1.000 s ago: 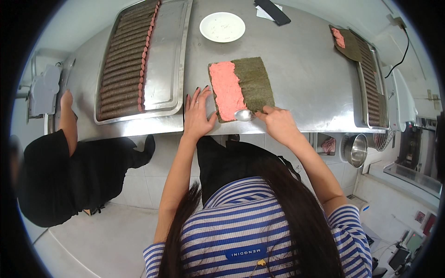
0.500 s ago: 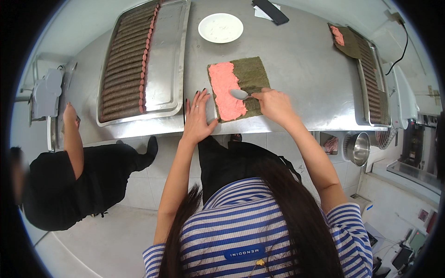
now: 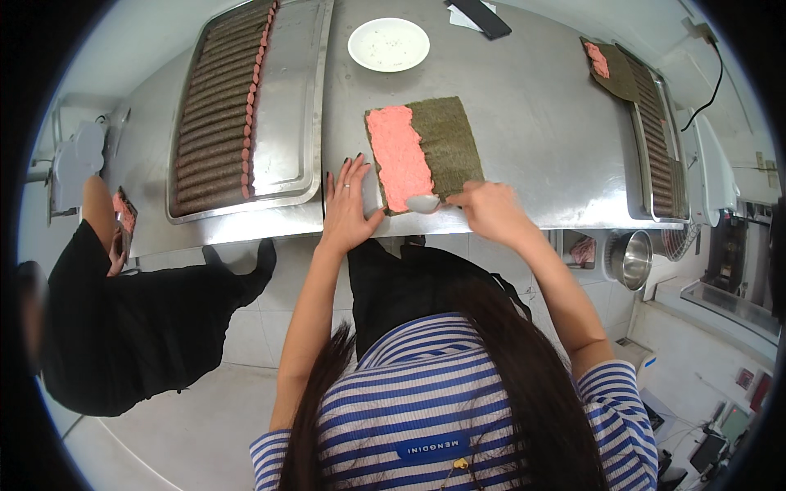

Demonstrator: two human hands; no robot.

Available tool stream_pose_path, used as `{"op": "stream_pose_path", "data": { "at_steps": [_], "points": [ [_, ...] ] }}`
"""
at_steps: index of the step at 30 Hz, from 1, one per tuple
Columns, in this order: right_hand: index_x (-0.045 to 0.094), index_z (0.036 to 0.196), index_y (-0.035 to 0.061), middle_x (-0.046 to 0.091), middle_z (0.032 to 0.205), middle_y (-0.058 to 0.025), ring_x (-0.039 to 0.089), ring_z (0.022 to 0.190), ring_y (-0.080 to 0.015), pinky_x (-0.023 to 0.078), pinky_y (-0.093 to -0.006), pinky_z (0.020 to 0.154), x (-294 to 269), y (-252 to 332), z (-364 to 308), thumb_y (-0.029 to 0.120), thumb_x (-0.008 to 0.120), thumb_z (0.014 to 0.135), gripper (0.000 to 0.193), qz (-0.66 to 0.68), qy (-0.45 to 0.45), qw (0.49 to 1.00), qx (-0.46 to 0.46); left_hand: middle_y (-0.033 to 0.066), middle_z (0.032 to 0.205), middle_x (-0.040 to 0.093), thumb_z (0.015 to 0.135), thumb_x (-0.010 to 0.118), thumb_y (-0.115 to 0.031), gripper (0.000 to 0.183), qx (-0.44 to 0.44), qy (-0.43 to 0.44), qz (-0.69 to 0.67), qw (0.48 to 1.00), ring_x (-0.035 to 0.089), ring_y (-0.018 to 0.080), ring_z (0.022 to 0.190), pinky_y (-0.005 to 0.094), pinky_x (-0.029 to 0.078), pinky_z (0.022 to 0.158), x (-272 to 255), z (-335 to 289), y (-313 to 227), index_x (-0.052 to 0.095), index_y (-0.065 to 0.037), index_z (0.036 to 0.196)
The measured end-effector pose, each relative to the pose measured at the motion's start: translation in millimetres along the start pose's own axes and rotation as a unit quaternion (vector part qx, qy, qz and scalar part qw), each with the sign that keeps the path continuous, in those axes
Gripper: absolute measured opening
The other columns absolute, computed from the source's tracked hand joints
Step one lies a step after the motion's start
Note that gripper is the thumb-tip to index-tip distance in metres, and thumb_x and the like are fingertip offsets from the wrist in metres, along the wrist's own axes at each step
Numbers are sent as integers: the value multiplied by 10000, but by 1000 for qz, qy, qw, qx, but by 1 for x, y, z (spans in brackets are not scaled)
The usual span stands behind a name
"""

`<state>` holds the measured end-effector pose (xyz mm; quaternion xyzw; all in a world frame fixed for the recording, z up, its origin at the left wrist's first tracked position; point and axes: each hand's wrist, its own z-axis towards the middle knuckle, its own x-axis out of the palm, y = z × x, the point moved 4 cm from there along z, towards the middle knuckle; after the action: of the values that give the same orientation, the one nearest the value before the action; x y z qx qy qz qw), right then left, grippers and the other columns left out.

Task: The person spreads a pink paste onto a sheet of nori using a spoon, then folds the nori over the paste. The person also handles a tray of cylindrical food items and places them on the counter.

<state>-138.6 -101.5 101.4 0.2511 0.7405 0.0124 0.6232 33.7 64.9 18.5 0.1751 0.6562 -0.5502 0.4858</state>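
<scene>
Seaweed sheet [image 3: 453, 143] at upper centre of frame, between splayed, empty left hand [image 3: 348, 211] by its left edge and right hand [image 3: 491, 211] curled round spoon [image 3: 423, 204] at lower end of pink paste strip [image 3: 396, 151] running up-frame.

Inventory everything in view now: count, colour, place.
Table: one, silver, centre
Seaweed sheet: one, green, centre
Paste: one layer, pink, sheet's left part
Spoon: one, silver, paste's near end
Bowl: one, white, far centre
Left tray: one, silver, left
Right tray: one, silver, right
Rolls: many, dark, both trays
Second sheet: one, green, right tray's far end
Flat object: one, black, far edge
Steel bowl: one, silver, right, below table
Co-worker: one, black-clad, left
Edge equipment: uncounted, mixed colours, sides
Top: one, blue-striped, lower centre
Left hand: one, bare, beside sheet
Right hand: one, bare, holding spoon
</scene>
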Motion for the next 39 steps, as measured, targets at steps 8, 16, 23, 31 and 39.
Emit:
{"op": "stream_pose_path", "data": {
  "at_steps": [8, 16, 23, 31, 39],
  "points": [
    [725, 1043, 152, 653, 871, -95, 633, 797, -327, 498, -446, 685, -2, -21, 48, 34, 509, 806, 342, 14, -60, 998, 29, 95, 1516, 310, 685, 709, -262, 799, 11, -4, 0, 1000, 232, 316, 1432, 562, 147, 1157, -2, 1, -2, 354, -81, 1378],
    [711, 1098, 161, 657, 896, -106, 649, 818, -329, 505, -458, 700, 9, -8, 29, 15, 495, 765, 423, -18, 6, 1000, 13, 90, 1507, 338, 646, 694, -210, 777, 15, -28, -12, 999, 265, 336, 1418, 580, 157, 1141, -1, -1, -1, 377, -107, 1347],
    [712, 1100, 162, 656, 893, -105, 650, 820, -329, 507, -463, 703, 11, 2, 10, 14, 489, 774, 422, -5, 42, 999, 10, 96, 1504, 343, 644, 701, -209, 782, 18, -29, -14, 999, 268, 337, 1416, 573, 157, 1145, -1, 0, -2, 380, -105, 1350],
    [734, 1042, 172, 646, 824, -64, 648, 792, -295, 510, -423, 683, -10, 9, 12, 44, 555, 757, 360, -20, 16, 997, -72, 99, 1506, 340, 642, 716, -220, 799, 22, -34, -9, 999, 266, 335, 1417, 570, 152, 1147, -1, -1, 0, 376, -107, 1357],
    [735, 1005, 179, 636, 860, -31, 646, 813, -254, 510, -408, 679, 8, 9, 43, 48, 540, 781, 324, -69, -72, 987, -125, 106, 1504, 332, 689, 711, -273, 775, 25, -22, -3, 999, 244, 328, 1425, 568, 159, 1150, -1, 0, -1, 374, -91, 1362]
  ]
}}
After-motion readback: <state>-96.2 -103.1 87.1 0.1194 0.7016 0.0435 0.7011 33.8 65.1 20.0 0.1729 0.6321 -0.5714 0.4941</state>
